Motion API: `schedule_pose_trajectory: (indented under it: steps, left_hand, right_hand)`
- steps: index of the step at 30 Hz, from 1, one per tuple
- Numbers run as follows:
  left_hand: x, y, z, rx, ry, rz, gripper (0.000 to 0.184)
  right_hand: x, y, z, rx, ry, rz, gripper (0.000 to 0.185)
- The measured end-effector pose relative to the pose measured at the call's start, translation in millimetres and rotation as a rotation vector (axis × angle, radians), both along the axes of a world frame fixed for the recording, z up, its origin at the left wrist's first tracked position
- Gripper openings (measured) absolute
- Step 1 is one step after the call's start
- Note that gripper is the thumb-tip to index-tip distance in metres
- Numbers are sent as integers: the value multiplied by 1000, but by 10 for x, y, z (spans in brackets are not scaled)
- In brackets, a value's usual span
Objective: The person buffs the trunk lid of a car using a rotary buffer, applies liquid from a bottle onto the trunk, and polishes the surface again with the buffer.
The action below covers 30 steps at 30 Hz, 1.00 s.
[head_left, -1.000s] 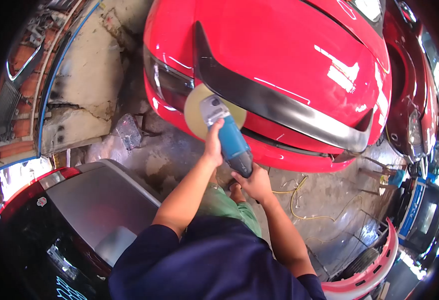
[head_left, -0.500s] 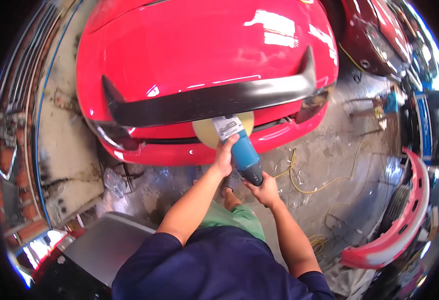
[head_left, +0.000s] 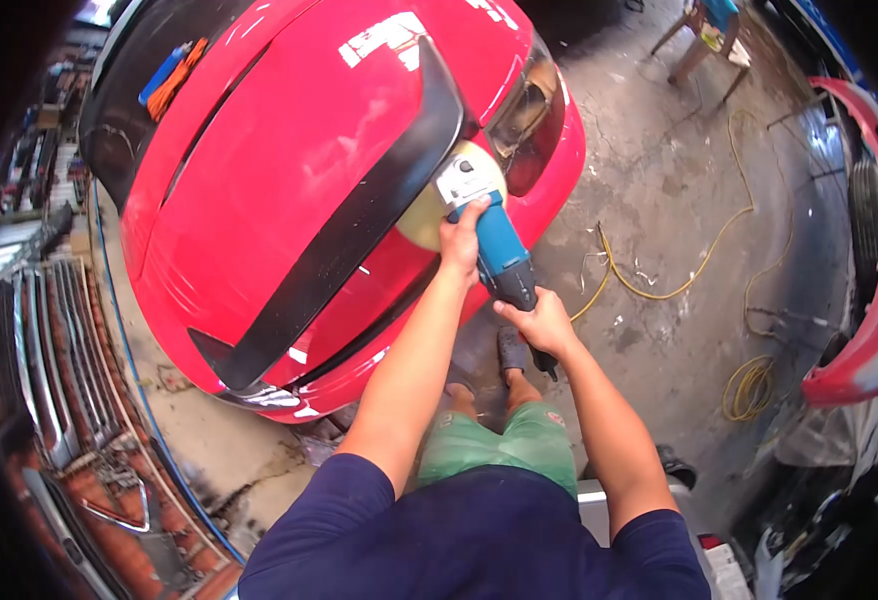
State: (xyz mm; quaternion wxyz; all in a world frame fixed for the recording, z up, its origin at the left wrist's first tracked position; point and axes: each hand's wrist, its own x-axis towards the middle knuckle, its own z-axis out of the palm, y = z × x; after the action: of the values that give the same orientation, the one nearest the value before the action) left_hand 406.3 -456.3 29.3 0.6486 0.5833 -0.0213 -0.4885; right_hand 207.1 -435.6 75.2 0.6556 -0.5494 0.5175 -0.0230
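My left hand [head_left: 462, 243] wraps round the front of a blue car polisher [head_left: 500, 240], just behind its silver head. My right hand [head_left: 542, 320] grips the black rear handle. A round pale yellow pad [head_left: 421, 222] at the polisher's head lies against or just over the red car [head_left: 289, 130], beside the right end of its black spoiler [head_left: 344, 250]. I cannot tell how firmly the pad touches, as the head covers part of it. The dark right-hand lamp [head_left: 531, 125] of the car is close to the pad.
A yellow cable [head_left: 674, 292] runs over the concrete floor on the right, with a coil [head_left: 749, 390] further down. Beyond it lies a red and grey bumper [head_left: 864, 340]. A small stool [head_left: 714, 45] stands at the top right. Car grilles [head_left: 59, 350] line the left side.
The view has turned and shifted toward the car's right rear corner. The polisher has moved from the spoiler's middle to its right end, with both hands still on it.
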Motion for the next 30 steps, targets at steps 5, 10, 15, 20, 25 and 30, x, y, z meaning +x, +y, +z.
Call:
schedule_pose_trajectory:
  steps: [5, 10, 15, 20, 25, 30]
  left_hand:
    - [24, 358, 23, 76, 15, 10, 49]
    - [-135, 717, 25, 69, -7, 123, 55]
    - [-78, 383, 173, 11, 14, -1, 58]
    - [-56, 105, 125, -26, 40, -28, 61]
    - [-140, 185, 117, -22, 118, 46, 59]
    - [-196, 1033, 86, -13, 169, 71, 59]
  right_hand:
    - [-80, 165, -28, 11, -5, 92, 56]
    - [-233, 112, -53, -150, 6, 271, 61]
    - [-188, -168, -1, -197, 24, 262, 62]
    - [-202, -427, 64, -79, 46, 234, 61]
    - [-258, -291, 93, -108, 51, 245, 60]
    - [-284, 282, 133, -185, 98, 360, 63]
